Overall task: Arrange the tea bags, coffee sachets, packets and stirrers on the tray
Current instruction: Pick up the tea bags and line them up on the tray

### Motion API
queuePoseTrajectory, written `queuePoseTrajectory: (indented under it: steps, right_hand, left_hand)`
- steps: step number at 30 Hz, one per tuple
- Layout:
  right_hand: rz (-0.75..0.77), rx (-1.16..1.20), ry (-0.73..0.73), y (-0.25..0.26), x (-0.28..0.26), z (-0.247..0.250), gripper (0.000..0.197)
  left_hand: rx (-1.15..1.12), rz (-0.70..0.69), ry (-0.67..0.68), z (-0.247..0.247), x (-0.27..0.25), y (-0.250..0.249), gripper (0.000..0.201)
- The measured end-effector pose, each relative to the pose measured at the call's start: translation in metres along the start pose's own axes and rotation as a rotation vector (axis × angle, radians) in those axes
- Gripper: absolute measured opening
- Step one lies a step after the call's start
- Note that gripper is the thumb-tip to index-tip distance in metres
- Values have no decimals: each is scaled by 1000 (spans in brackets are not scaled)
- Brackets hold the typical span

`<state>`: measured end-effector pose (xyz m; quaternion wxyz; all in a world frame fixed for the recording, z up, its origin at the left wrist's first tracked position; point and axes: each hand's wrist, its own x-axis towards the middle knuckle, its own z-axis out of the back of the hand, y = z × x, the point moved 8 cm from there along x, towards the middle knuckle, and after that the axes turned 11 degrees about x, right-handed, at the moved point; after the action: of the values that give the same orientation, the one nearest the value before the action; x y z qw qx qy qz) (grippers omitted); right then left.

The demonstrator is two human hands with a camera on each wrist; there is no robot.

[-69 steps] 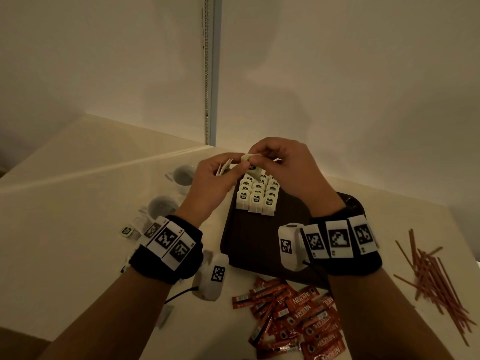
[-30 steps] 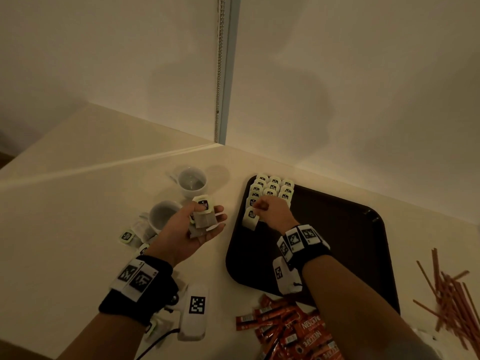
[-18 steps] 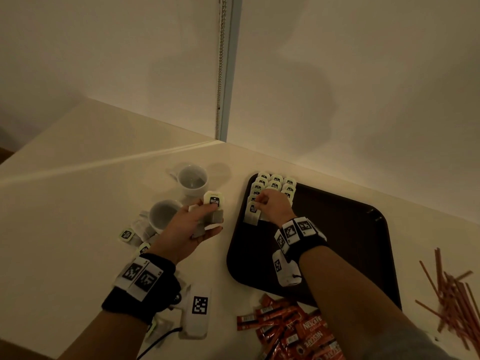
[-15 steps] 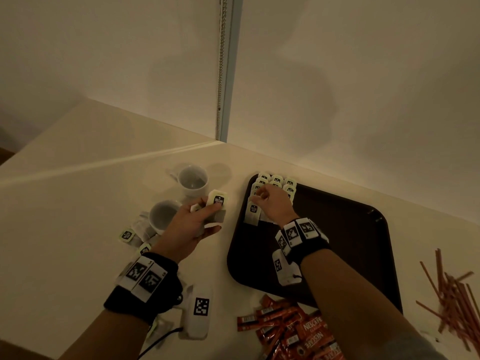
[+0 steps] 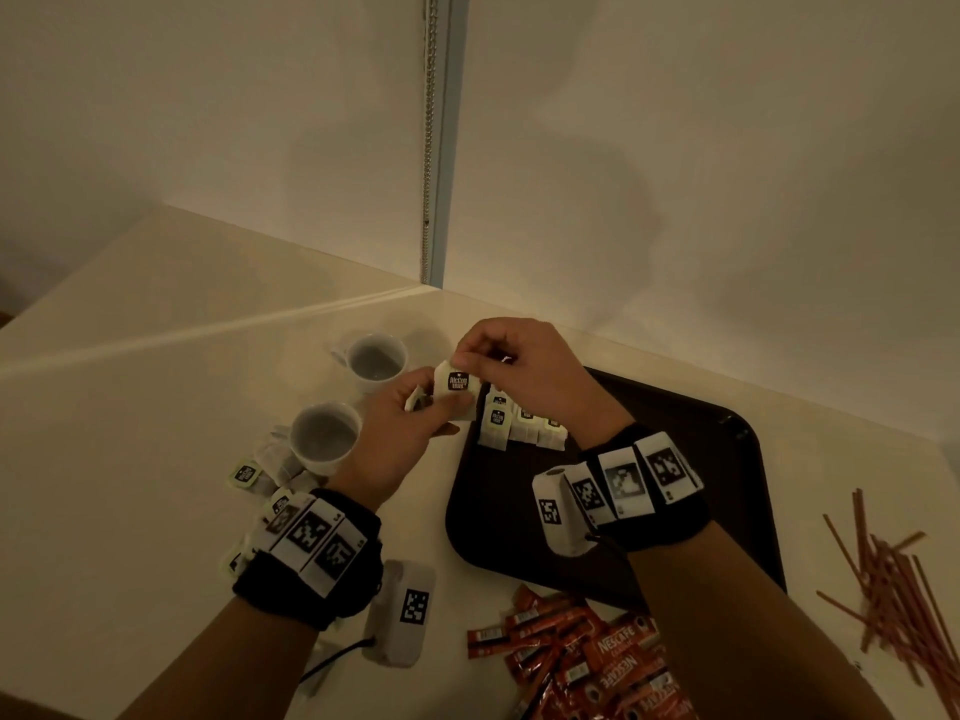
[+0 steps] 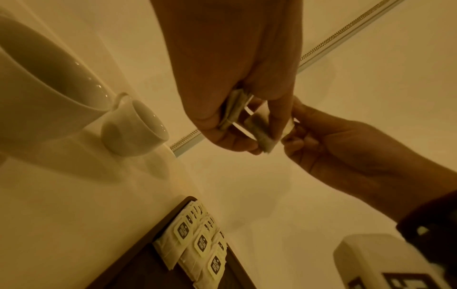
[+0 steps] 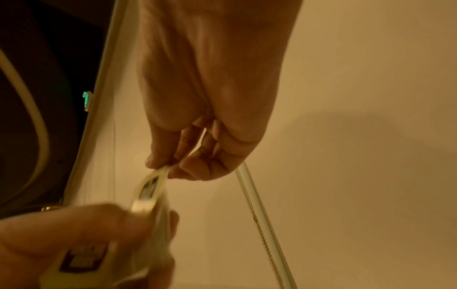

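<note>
A dark brown tray (image 5: 675, 459) lies on the table with rows of white tea bags (image 5: 519, 423) at its far left corner. My left hand (image 5: 436, 407) grips a small stack of tea bags beside the tray's left edge. My right hand (image 5: 467, 356) pinches the top edge of the front tea bag (image 5: 460, 381) of that stack. In the left wrist view the held tea bags (image 6: 262, 133) sit between both hands, above the tea bag rows (image 6: 200, 242). In the right wrist view my right hand (image 7: 168, 168) pinches the tea bag (image 7: 148, 191).
Two white cups (image 5: 376, 358) (image 5: 324, 436) stand left of the tray, with loose tea bags (image 5: 249, 472) beside them. Red coffee sachets (image 5: 587, 662) lie in a heap at the front. Brown stirrers (image 5: 893, 579) are scattered at the right. Walls close the far side.
My right hand left the tea bag rows on the tray and rose to my left hand, where it now pinches the front tea bag. My left hand shifted right toward the tray.
</note>
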<state>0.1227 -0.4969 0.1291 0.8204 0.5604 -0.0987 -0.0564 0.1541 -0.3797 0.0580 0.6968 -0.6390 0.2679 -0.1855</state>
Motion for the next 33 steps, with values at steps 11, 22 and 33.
queuePoseTrajectory:
  steps: [11, 22, 33]
  right_hand:
    - [65, -250, 43, 29, -9, 2, 7]
    - [-9, -203, -75, 9, -28, 35, 7]
    - [-542, -307, 23, -158, -66, 31, 22]
  left_hand:
    - [-192, -18, 66, -17, -1, -9, 20]
    - [-463, 337, -27, -11, -8, 40, 23]
    - [-124, 307, -51, 6, -6, 40, 7]
